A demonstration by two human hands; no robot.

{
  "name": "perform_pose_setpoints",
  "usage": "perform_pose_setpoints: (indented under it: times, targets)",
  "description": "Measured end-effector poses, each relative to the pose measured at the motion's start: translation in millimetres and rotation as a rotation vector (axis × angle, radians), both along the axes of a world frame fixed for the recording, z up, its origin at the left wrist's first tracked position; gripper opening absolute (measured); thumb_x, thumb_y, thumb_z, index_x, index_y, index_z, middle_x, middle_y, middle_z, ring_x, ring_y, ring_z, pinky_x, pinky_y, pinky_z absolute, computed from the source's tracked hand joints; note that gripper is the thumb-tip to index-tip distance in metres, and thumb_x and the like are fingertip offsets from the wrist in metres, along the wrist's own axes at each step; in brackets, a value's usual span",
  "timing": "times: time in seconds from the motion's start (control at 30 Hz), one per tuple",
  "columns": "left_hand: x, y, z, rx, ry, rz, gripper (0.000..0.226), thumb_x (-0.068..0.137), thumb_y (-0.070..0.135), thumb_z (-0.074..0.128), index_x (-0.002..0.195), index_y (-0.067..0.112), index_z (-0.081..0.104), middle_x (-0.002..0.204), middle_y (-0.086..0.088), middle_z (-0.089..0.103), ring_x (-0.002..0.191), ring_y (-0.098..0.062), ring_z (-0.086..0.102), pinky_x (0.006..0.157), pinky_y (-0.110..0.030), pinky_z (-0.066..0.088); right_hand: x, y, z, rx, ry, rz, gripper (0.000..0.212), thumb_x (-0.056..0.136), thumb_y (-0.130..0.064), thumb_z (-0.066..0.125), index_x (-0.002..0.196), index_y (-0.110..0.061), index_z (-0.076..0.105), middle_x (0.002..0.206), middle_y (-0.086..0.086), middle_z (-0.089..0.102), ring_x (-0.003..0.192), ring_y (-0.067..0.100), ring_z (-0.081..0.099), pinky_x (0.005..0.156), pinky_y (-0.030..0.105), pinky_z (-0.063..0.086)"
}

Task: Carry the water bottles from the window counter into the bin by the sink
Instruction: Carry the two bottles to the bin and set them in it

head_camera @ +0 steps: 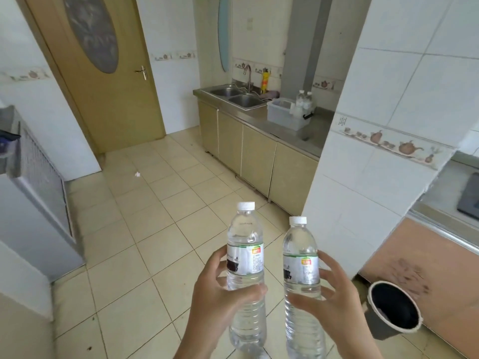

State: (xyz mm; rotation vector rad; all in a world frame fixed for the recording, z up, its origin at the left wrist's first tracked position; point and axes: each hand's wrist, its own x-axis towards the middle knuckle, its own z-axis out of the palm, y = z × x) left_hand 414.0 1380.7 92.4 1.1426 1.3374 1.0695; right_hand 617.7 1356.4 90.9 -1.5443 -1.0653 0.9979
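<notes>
I hold two clear water bottles with white caps upright in front of me, over the tiled floor. My left hand (220, 294) grips the left bottle (245, 244) around its label. My right hand (334, 299) grips the right bottle (300, 252) the same way. Far ahead, a translucent white bin (281, 114) sits on the steel counter just right of the double sink (237, 95). Two more water bottles (304, 99) stand upright at the bin's right end; I cannot tell whether they are inside it or behind it.
A white tiled pillar (375, 151) stands at right, between me and the counter. A dark waste bucket (394, 309) sits on the floor at its foot. A wooden door (103, 73) is at back left, a grey appliance (39, 198) at left. Open tiled floor leads towards the sink.
</notes>
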Motion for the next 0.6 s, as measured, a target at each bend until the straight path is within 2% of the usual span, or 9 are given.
perform_pose_setpoints:
  times: [0.17,0.27,0.4,0.5,0.6]
  targets:
    - [20,108,-4,-0.031,0.018,0.053,0.084,0.037,0.034,0.09,0.109,0.058,0.054,0.104,0.017,0.072,0.08,-0.003,0.071,0.074,-0.028,0.054,22,119,-6,-0.027,0.003,0.038,0.09,0.051,0.002,0.089,0.117,-0.046,0.049,0.102,-0.005,0.067,0.075,0.003,0.069,0.059,0.016,0.051]
    - [29,166,-4,-0.033,0.029,0.072,0.088,0.038,0.033,0.093,0.106,0.066,0.05,0.106,0.016,0.071,0.081,-0.002,0.07,0.075,-0.029,0.055,32,184,0,-0.031,-0.006,0.068,0.09,0.052,-0.001,0.088,0.12,-0.044,0.048,0.106,-0.007,0.065,0.081,0.007,0.069,0.069,0.029,0.054]
    - [37,239,1,-0.042,0.013,0.094,0.088,0.038,0.029,0.093,0.1,0.072,0.049,0.103,0.014,0.071,0.079,-0.001,0.07,0.075,-0.028,0.054,37,263,9,-0.03,-0.01,0.087,0.088,0.053,0.0,0.087,0.114,-0.051,0.048,0.105,-0.009,0.064,0.078,0.004,0.07,0.074,0.035,0.055]
    - [40,298,3,-0.041,0.027,0.094,0.088,0.036,0.033,0.093,0.095,0.078,0.045,0.104,0.014,0.072,0.082,-0.002,0.071,0.081,-0.034,0.057,41,321,8,-0.04,-0.014,0.105,0.087,0.054,0.002,0.087,0.115,-0.047,0.05,0.104,-0.006,0.065,0.078,0.005,0.07,0.071,0.032,0.054]
    - [40,363,0,-0.034,0.019,0.082,0.09,0.036,0.033,0.093,0.099,0.077,0.046,0.106,0.013,0.071,0.089,-0.007,0.071,0.084,-0.036,0.057,43,383,2,-0.032,-0.035,0.092,0.083,0.053,0.004,0.086,0.106,-0.05,0.051,0.1,-0.007,0.067,0.088,0.012,0.068,0.066,0.023,0.05]
